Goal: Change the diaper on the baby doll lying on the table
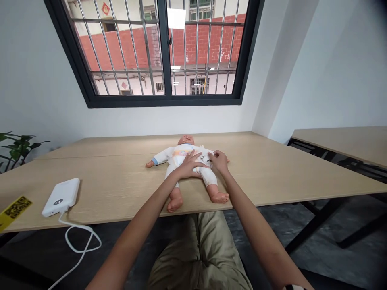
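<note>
A baby doll lies on its back on the table, head toward the window and bare feet toward me. It wears a white outfit with blue cuffs, and around its middle is a white, diaper-like wrap with a coloured print. My left hand rests on the doll's belly and hip, fingers spread. At the doll's side on the right, my right hand has thumb and fingers pinched together at the wrap's edge. Exactly what lies between those fingertips is partly hidden.
The wooden table stands against the wall below a barred window. On the left lie a white power bank with a cable hanging off the edge and a yellow label. A plant and another table flank it.
</note>
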A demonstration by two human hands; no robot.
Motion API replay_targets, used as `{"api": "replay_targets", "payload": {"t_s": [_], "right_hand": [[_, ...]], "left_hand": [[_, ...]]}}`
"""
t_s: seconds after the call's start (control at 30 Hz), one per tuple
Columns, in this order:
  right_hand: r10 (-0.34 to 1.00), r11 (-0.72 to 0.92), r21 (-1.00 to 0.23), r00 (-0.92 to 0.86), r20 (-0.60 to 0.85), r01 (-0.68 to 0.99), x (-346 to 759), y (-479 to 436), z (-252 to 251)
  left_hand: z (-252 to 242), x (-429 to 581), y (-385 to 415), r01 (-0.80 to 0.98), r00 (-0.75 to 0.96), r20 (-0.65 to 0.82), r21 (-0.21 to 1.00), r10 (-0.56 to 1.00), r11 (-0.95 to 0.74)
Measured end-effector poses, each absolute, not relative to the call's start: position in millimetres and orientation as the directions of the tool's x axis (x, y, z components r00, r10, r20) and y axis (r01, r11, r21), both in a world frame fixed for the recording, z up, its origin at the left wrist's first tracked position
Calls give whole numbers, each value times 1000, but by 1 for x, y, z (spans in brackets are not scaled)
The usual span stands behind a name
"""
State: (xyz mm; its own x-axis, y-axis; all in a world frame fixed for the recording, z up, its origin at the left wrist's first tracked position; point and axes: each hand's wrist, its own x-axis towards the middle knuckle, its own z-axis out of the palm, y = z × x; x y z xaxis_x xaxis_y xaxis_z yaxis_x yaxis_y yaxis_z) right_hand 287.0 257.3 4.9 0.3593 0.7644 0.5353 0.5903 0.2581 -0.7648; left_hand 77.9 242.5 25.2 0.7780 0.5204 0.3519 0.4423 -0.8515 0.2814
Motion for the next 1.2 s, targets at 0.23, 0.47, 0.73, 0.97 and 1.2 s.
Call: {"api": "replay_targets", "payload": {"t_s": [0.23, 0.47, 0.73, 0.97, 1.2], "right_hand": [[813, 391, -882, 350, 465, 263, 274, 256, 10], [812, 426, -896, 384, 440, 127, 267, 255, 12], [814, 442, -878, 330, 479, 183, 254, 264, 23], [821, 422, -848, 262, 507, 320, 235, 276, 33], [832, 421, -878, 287, 474, 230, 226, 275, 25]], "left_hand": [[27, 82, 242, 469, 812, 288, 196, 508, -861], [28, 87, 238, 507, 800, 301, 121, 518, -853], [32, 91, 240, 574, 780, 283, 33, 559, -818], [39, 86, 247, 597, 778, 210, 46, 592, -801], [32, 76, 246, 578, 735, 331, 152, 592, -802]]}}
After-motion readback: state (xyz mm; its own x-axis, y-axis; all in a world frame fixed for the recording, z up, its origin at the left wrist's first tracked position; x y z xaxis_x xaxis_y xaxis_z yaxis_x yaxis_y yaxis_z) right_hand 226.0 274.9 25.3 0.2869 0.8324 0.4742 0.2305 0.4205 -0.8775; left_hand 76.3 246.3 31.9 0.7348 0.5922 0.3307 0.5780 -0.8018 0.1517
